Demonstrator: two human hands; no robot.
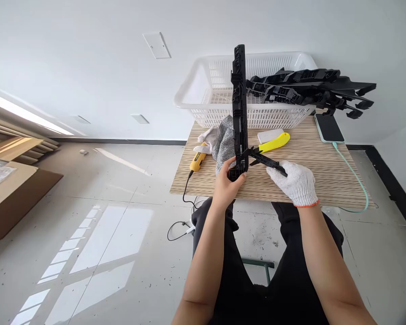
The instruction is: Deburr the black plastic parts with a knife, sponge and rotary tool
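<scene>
The bare left grip holds a long, notched, black plastic strip; the white-gloved right grip clasps a slender, black, plastic-looking piece.

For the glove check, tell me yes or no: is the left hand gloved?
No, the left hand shows bare skin where it grips the long black part.

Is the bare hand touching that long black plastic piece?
Touching. The head view shows the left hand gripping the long black plastic piece at its lower end, between thumb and fingers.
</scene>
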